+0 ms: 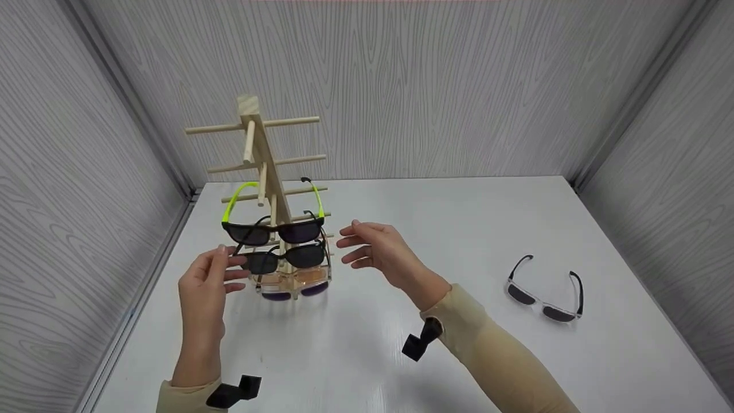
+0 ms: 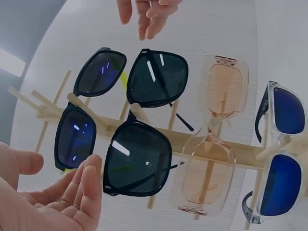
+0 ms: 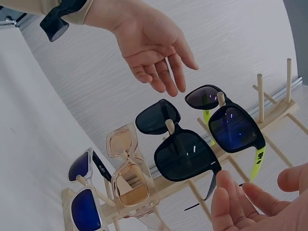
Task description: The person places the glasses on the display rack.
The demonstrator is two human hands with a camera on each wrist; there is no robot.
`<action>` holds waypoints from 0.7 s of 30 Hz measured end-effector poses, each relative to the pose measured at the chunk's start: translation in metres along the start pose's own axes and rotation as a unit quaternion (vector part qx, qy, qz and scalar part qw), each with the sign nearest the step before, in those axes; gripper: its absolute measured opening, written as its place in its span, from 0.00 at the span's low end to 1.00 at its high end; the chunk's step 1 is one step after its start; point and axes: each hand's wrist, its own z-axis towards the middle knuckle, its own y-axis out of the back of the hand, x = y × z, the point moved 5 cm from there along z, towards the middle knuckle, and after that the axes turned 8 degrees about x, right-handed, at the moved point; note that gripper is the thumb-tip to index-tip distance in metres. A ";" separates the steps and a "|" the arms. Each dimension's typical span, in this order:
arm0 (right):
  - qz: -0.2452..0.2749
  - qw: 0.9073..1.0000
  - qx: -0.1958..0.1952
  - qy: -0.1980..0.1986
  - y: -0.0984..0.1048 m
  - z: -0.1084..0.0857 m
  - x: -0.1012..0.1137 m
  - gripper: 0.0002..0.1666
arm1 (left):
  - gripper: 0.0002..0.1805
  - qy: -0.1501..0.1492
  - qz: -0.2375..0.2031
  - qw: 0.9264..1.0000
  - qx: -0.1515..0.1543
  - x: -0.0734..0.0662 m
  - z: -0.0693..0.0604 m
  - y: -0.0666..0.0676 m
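On a wooden rack (image 1: pixel 269 166) hang black sunglasses with lime temples (image 1: pixel 301 232), and just below them plain black sunglasses (image 1: pixel 305 256). My left hand (image 1: pixel 205 287) is at the left edge of the plain black pair, thumb and fingers apart; in the left wrist view its fingertips (image 2: pixel 91 168) lie by that frame's corner, contact unclear. Off the rack's right side is my right hand (image 1: pixel 383 252), fingers loosely extended and holding nothing. The right wrist view shows its fingers (image 3: pixel 231 195) near a hinge of the plain black sunglasses (image 3: pixel 185 156).
Lower on the rack hang clear-pink sunglasses with orange lenses (image 2: pixel 209 168) and clear-framed ones with blue lenses (image 2: pixel 281 185). Bare pegs (image 1: pixel 292 121) stick out near the rack's top. Clear-framed dark sunglasses (image 1: pixel 539 304) lie on the white table (image 1: pixel 436 212) at the right.
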 end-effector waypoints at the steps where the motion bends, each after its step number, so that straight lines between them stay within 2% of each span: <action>1: 0.001 1.000 -0.002 -0.001 0.001 0.000 -0.002 0.22 | 0.22 -0.001 0.001 1.000 0.001 0.001 -0.001 -0.001; 10: 0.017 0.999 -0.015 -0.024 0.013 -0.007 -0.018 0.22 | 0.21 0.007 0.006 1.000 0.024 0.010 -0.010 -0.013; 21: 0.025 0.999 -0.038 -0.022 0.029 -0.022 -0.036 0.21 | 0.21 0.038 -0.004 0.998 0.054 0.025 -0.017 -0.027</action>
